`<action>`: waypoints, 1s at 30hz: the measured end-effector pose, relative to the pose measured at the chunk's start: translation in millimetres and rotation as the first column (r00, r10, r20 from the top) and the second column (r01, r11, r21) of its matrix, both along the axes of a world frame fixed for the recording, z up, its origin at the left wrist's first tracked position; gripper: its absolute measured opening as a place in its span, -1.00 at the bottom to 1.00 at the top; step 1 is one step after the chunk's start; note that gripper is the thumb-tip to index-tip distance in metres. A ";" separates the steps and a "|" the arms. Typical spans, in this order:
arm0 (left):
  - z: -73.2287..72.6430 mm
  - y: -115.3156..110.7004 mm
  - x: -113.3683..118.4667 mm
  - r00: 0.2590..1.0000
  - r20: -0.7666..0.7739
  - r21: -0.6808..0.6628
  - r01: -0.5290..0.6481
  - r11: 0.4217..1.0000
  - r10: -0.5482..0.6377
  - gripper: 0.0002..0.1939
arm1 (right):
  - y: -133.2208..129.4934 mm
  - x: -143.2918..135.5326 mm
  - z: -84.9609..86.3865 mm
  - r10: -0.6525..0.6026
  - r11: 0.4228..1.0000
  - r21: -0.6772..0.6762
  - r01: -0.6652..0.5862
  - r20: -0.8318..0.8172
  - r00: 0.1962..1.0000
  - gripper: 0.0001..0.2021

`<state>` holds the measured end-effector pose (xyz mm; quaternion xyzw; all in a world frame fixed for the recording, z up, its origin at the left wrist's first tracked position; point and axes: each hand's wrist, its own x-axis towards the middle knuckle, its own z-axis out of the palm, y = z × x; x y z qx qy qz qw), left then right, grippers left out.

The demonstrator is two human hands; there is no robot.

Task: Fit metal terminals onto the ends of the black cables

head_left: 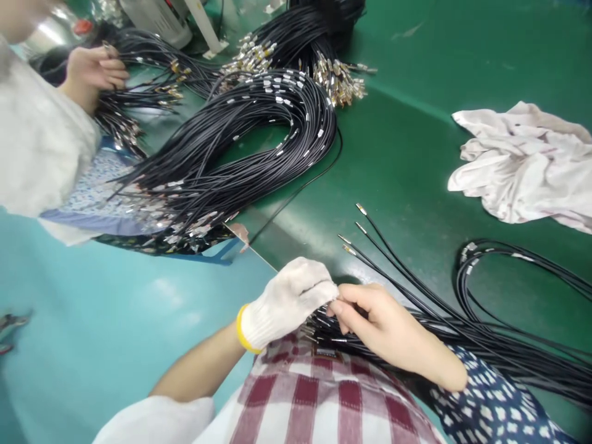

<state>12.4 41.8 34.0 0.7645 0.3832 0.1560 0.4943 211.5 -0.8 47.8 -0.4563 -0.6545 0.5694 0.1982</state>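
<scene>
My left hand (291,300), in a white knit glove with a yellow cuff, is closed, its fingertips meeting those of my right hand. The bare right hand (377,320) pinches thumb against fingers at the same spot. Whatever sits between the fingertips is too small and covered to make out. Just beneath both hands lies a bundle of black cables (499,342) with metal ends, running off to the right along the table edge. Several loose cable ends (361,209) with metal tips stick out beyond my right hand.
A large looped bundle of black cables (259,154) with white tags lies at the left, overhanging the edge. More cable bundles (296,43) are behind it. A co-worker's hand (95,71) is at upper left. White cloth (527,163) lies on the green table (407,154) at right.
</scene>
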 end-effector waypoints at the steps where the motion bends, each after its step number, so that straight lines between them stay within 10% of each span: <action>1: 0.2 0.9 0.8 1.000 0.011 -0.124 -0.027 0.992 0.028 -0.67 | -2.1 0.5 -4.0 -0.007 0.997 -0.079 0.003 -0.056 0.998 -0.65; 6: 2.8 6.1 16.4 0.916 0.208 -0.457 -0.220 0.862 0.344 -0.62 | -19.7 -2.1 -22.8 -0.079 0.962 -0.272 0.029 -0.174 0.982 -0.62; 9: 1.5 7.8 35.3 0.880 0.316 -0.588 -0.111 0.801 0.354 -0.58 | -30.0 -5.4 -28.5 -0.097 0.941 -0.336 0.027 -0.195 0.976 -0.60; 16: -17.4 4.9 77.0 0.857 0.307 -0.919 0.154 0.362 0.415 -0.18 | -42.4 -8.5 -29.4 -0.203 0.903 -0.416 0.108 -0.191 0.960 -0.58; 30: -24.8 -1.0 81.6 0.872 0.307 -0.917 0.165 0.362 0.380 -0.11 | -41.0 -13.1 -24.6 -0.227 0.955 -0.223 0.197 -0.117 0.967 -0.58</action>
